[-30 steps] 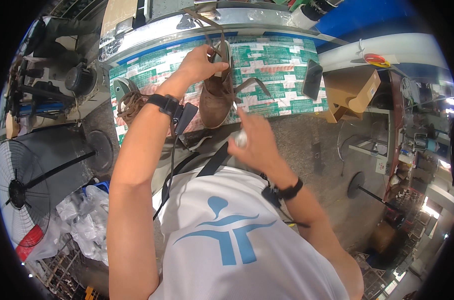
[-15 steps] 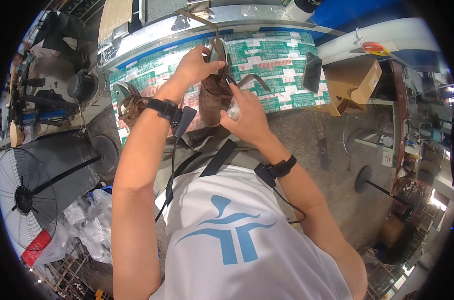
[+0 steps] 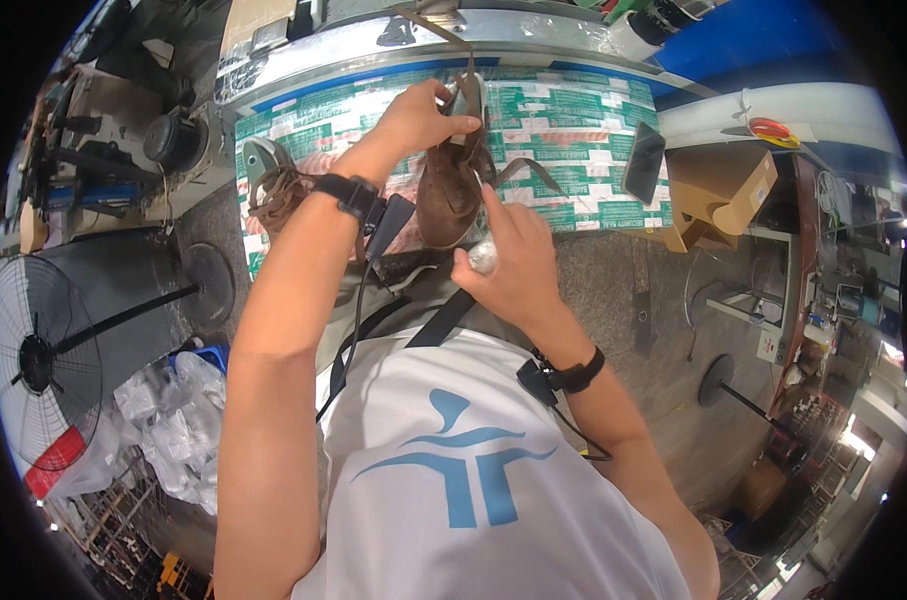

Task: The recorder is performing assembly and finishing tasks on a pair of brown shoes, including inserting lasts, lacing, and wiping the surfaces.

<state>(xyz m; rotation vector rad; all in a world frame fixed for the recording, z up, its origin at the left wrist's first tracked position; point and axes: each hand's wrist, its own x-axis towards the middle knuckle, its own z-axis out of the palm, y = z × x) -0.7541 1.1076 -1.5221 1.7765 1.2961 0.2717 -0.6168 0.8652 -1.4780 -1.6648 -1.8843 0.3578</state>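
While it looks soft, a brown shoe needs support at the heel

Since the upper appears to be a supple, matt material, I judge the shoe light and bendable, not slippery, with a firmer sole. It sits at upper centre of the frame on the desk, toe toward the lower edge. I would take hold at the heel and collar, where a pinch should steady it; squeezing the toe would probably dent it. Its loose lace, trailing to the right, looks limp and liable to snag.

From my remote view, the left hand has thumb and index slightly parted, pinching the collar. The right hand has its index extended to the shoe's side, though I cannot tell whether it touches; its other fingers curl around a white wad.

Farther out, a second shoe lies at upper left and a phone at upper right. Just right of that is an open cardboard box; I cannot make out its contents. At lower left, clear plastic bags crowd over a blue bin, mostly hidden.
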